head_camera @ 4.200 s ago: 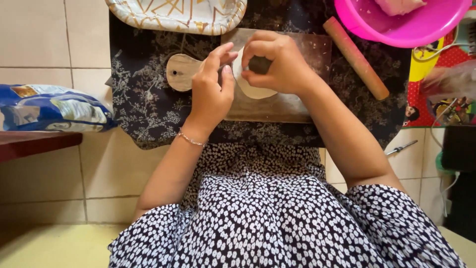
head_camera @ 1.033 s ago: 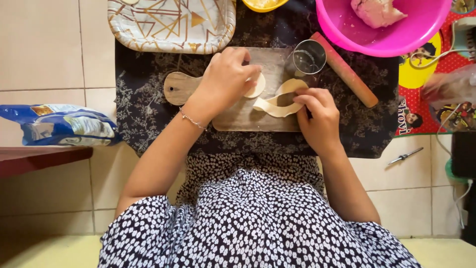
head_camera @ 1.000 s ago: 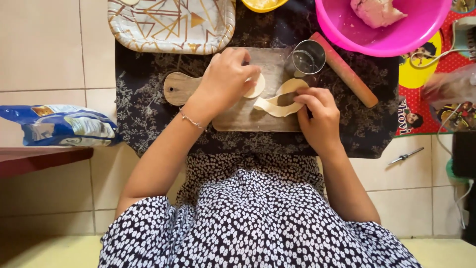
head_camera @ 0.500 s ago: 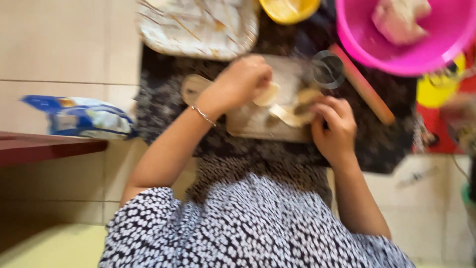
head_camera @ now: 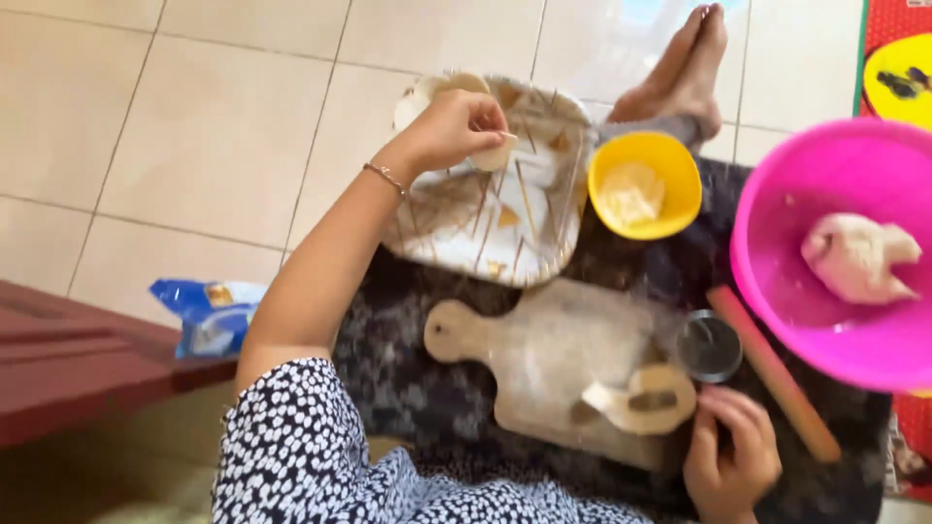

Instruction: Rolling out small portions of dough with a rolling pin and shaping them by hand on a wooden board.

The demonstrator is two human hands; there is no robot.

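My left hand reaches out over a patterned square tray and holds a small round piece of dough just above it; another dough round lies at the tray's far corner. My right hand rests with curled fingers at the near edge of a wooden cutting board, beside the leftover dough sheet with a round hole. A metal round cutter stands at the board's right end.
A pink bowl holds a lump of dough. A yellow bowl with filling sits behind the board. A wooden rolling pin lies to the right. A blue packet lies left. Someone's bare feet are beyond the tray.
My left hand lifted a cut dough round off the board and carried it away to the tray. My right hand slid back to the board's near edge. The view tilted upward.
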